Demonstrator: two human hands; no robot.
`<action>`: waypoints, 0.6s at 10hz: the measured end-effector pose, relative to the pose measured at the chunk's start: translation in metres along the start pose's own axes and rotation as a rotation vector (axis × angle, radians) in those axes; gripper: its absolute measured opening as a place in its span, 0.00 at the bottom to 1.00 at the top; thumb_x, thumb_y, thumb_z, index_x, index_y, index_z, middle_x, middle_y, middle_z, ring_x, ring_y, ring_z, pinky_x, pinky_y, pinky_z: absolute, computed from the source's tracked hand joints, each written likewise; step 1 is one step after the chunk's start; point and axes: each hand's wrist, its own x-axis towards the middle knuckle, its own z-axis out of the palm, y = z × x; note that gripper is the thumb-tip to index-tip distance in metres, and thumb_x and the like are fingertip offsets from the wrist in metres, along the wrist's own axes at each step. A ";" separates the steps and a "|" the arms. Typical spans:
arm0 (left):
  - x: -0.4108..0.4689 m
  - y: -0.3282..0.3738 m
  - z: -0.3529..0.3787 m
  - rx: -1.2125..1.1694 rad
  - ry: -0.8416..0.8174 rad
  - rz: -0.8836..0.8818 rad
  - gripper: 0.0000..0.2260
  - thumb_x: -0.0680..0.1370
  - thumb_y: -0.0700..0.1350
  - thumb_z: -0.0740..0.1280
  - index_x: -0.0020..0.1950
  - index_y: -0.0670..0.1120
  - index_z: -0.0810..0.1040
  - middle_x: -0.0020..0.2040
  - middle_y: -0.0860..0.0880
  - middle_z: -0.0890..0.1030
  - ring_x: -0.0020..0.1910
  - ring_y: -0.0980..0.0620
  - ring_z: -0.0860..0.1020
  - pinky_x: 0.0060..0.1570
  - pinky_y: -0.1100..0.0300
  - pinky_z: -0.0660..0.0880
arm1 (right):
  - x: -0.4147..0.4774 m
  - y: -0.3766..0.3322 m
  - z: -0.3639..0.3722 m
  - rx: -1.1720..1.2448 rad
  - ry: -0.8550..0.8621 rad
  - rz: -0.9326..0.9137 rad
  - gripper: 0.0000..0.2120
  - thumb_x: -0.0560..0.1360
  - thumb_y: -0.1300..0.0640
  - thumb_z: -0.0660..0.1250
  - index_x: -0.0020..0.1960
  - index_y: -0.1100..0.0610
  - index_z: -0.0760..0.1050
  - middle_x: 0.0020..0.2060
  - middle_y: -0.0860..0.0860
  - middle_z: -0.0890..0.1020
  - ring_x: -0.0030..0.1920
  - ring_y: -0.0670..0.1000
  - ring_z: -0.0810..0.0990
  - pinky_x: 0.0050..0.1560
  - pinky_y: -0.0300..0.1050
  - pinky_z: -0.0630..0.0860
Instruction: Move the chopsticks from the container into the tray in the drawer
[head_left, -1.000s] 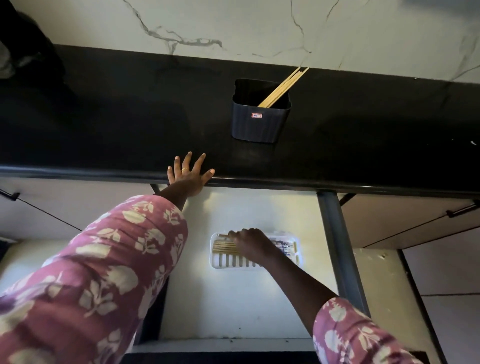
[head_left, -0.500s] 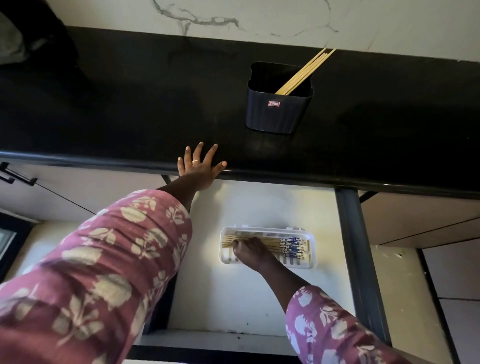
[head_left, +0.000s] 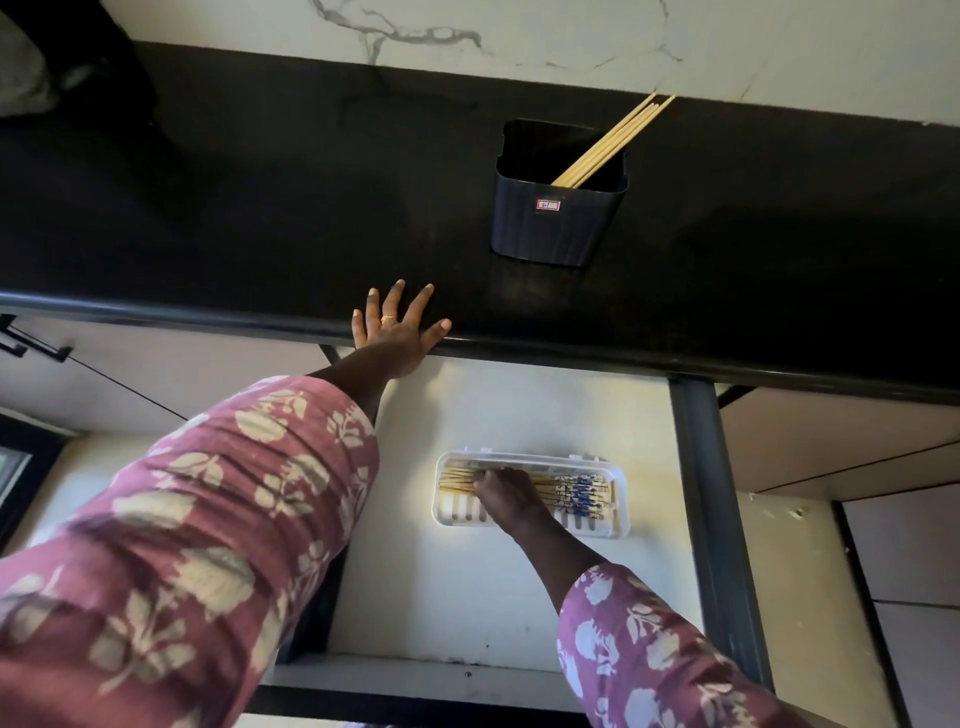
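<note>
Big black countertop up top, open drawer pulled out below it. The left hand lies flat on the counter edge, fingers spread, holding nothing. The dark ribbed container sits on the counter with a few plain chopsticks leaning out. In the drawer, the white slotted tray holds a bundle of patterned chopsticks; the right hand is curled over them, and I can't tell if it's actually gripping.

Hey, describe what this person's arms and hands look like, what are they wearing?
Both arms are in loose sleeves of a dusty pink-maroon fabric printed with pale cream leaf and flower shapes: the left sleeve ends before the wrist, as does the right sleeve. The left hand wears a gold-coloured ring on one finger. The right hand shows no ring, watch or glove.
</note>
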 end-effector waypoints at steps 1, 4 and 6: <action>0.001 0.000 0.001 0.011 0.004 -0.001 0.28 0.77 0.65 0.50 0.75 0.63 0.46 0.78 0.53 0.43 0.77 0.45 0.40 0.73 0.44 0.41 | -0.001 0.002 -0.002 0.044 -0.003 0.039 0.15 0.71 0.68 0.66 0.58 0.65 0.76 0.58 0.64 0.80 0.60 0.62 0.79 0.56 0.52 0.76; 0.003 -0.002 0.002 0.021 0.005 0.011 0.28 0.77 0.65 0.50 0.75 0.63 0.46 0.78 0.52 0.43 0.76 0.44 0.39 0.73 0.44 0.41 | -0.005 -0.003 -0.010 0.058 -0.001 0.054 0.10 0.74 0.68 0.63 0.53 0.65 0.79 0.55 0.62 0.82 0.57 0.61 0.79 0.54 0.50 0.77; 0.003 -0.002 0.000 0.017 -0.009 0.009 0.28 0.77 0.66 0.50 0.75 0.63 0.45 0.78 0.52 0.42 0.76 0.44 0.39 0.73 0.44 0.40 | -0.023 0.013 -0.042 0.012 0.282 -0.102 0.08 0.59 0.63 0.77 0.38 0.58 0.82 0.33 0.53 0.86 0.33 0.52 0.85 0.29 0.38 0.79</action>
